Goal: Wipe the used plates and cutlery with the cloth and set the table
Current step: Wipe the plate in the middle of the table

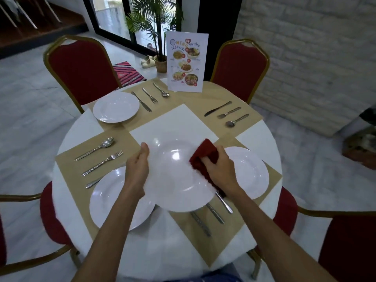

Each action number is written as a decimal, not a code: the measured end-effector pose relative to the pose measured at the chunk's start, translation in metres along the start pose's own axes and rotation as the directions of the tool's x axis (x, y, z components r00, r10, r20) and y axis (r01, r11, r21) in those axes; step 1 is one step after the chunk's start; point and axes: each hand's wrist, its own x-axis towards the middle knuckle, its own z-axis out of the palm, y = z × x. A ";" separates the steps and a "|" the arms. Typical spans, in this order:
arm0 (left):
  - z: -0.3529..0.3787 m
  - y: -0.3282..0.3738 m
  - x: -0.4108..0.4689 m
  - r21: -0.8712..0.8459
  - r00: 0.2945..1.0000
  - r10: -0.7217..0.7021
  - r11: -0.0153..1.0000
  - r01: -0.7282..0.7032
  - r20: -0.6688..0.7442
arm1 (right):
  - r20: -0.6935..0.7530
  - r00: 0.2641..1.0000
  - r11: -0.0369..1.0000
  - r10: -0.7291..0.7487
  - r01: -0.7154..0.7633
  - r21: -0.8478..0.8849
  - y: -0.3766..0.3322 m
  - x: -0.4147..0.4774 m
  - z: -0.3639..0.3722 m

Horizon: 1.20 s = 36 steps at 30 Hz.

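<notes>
My left hand (138, 167) grips the left rim of a white plate (175, 180), held above the round table (81, 127). My right hand (218, 166) presses a dark red cloth (204, 155) against the plate's right side. Three more white plates lie on tan placemats: one at near left (109, 202), one at right (250, 171), one at far left (116, 106). Cutlery sets lie at left (99, 157), far middle (150, 95), far right (226, 113), and partly hidden under the held plate (211, 212).
A standing menu card (186, 62) is at the table's far edge. Red chairs with gold frames ring the table, two at the far side (81, 70) (241, 68). A potted palm (156, 27) and a striped mat (127, 73) are on the floor beyond.
</notes>
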 end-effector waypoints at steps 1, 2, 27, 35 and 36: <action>0.004 0.000 0.003 -0.057 0.997 0.000 0.998 -0.005 -0.076 | -0.030 0.990 0.979 0.141 -0.135 0.153 0.006 -0.014 0.010; 0.010 -0.004 0.004 -0.078 0.991 -0.002 0.997 -0.008 -0.136 | -0.042 0.968 0.942 0.247 -0.230 0.245 0.010 -0.027 0.021; 0.021 -0.049 0.138 0.773 0.995 -0.104 0.631 0.064 0.002 | 0.399 0.898 0.892 0.185 0.017 -0.452 0.052 0.166 0.020; 0.020 -0.067 0.149 0.821 0.989 -0.147 0.567 0.070 0.017 | 0.449 0.858 0.821 0.249 0.059 -0.567 0.066 0.177 0.033; 0.019 -0.069 0.150 0.818 0.989 -0.150 0.570 0.076 0.013 | 0.451 0.857 0.815 0.249 0.067 -0.576 0.066 0.178 0.035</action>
